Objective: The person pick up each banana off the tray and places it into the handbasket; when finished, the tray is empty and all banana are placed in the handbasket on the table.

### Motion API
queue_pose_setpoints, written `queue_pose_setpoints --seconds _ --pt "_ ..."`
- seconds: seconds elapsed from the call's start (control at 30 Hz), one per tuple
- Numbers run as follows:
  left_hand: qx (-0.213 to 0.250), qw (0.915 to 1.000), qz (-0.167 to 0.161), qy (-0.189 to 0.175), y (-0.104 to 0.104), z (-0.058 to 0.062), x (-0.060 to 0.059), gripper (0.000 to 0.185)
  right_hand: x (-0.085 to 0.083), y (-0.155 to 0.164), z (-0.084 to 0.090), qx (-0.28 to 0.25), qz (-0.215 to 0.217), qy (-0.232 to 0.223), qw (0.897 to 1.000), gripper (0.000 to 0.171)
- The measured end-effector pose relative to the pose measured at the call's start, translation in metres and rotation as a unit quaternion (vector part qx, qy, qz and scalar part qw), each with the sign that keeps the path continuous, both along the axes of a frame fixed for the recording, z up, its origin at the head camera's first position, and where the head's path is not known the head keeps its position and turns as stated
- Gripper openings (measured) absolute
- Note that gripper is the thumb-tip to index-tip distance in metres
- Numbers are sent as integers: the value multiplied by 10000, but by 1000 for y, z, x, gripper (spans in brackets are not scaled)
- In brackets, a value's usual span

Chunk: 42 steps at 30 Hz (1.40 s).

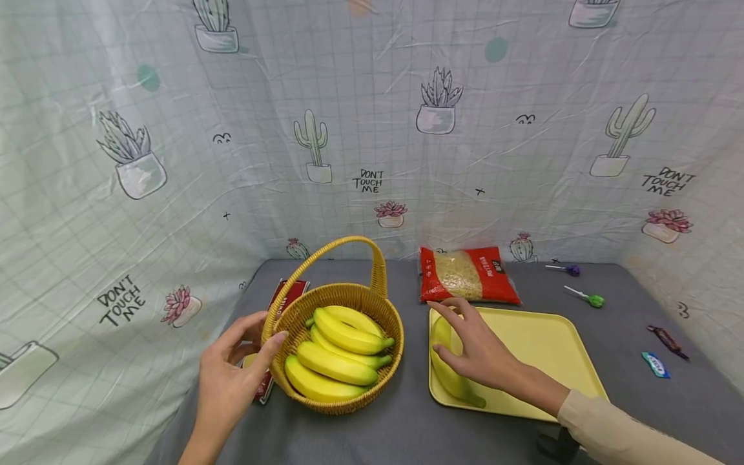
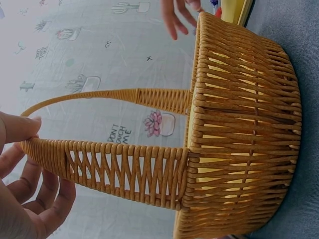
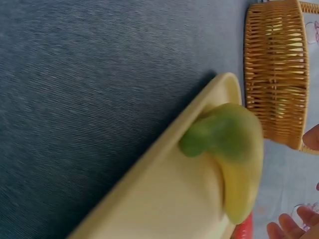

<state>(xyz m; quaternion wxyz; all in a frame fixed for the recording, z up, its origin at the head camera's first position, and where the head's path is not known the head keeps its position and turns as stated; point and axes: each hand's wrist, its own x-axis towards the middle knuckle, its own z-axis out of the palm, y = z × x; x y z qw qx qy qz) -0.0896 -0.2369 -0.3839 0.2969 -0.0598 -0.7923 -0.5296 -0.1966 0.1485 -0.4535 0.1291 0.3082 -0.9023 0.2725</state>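
Observation:
My left hand [image 1: 229, 368] holds the handle of a woven yellow basket [image 1: 386, 381], thumb on one side and fingers on the other, as the left wrist view shows. Inside the basket lie several yellow bananas [image 1: 337, 361]. My right hand [image 1: 479, 349] hovers, fingers spread, over a single banana [image 1: 456, 387] at the left end of a pale yellow tray [image 1: 540, 336]. In the right wrist view this banana [image 3: 241, 164] rests on the tray, its green stem near a corner, with a gap between it and my fingers [image 3: 289, 226].
Behind the tray lies a red bag [image 1: 465, 274] with a clear window. A red package [image 1: 296, 290] is partly hidden by the basket. To the right lie a purple lollipop [image 1: 572, 270], a green lollipop [image 1: 595, 301], a dark wrapped candy [image 1: 668, 341] and a blue-green packet [image 1: 655, 365].

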Motion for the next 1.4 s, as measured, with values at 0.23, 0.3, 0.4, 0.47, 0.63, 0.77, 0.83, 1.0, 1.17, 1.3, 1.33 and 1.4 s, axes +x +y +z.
queue_pose_setpoints --seconds 0.23,0.3,0.4,0.47,0.63,0.77,0.83,1.0,1.17,1.3,1.33,1.4 --pt "16 10000 44 -17 -1 -2 2 35 5 1 -22 45 -132 -253 9996 82" --pt "36 10000 63 -33 -2 -3 2 35 6 -1 -29 40 -140 -282 9995 83" --pt "54 10000 56 -39 -2 -3 2 36 9 -1 -36 -6 -145 -268 9995 85" --pt "48 10000 37 -21 -1 -3 2 36 11 0 -40 -17 -165 -258 9995 86" --pt "37 10000 5 9 0 -3 1 37 14 5 -48 35 -249 -288 9993 86" --pt "50 10000 18 1 0 -2 0 36 14 10 -51 -4 -252 -287 9993 84" --pt "45 10000 35 16 0 -2 0 36 14 11 -52 -36 -254 -280 9993 84" --pt "18 10000 47 55 -1 -4 -1 39 14 14 -56 -82 -320 -307 9990 82" --pt "23 10000 42 84 -1 -5 -1 40 11 15 -59 -113 -422 -419 9982 79" --pt "44 9999 46 84 -1 -5 0 39 9 15 -60 -92 -474 -441 9979 75" --pt "47 9999 42 78 -1 -5 -1 40 9 15 -61 -80 -494 -424 9978 74" --pt "50 10000 30 68 -1 -5 -1 40 8 15 -61 -99 -509 -395 9979 73"
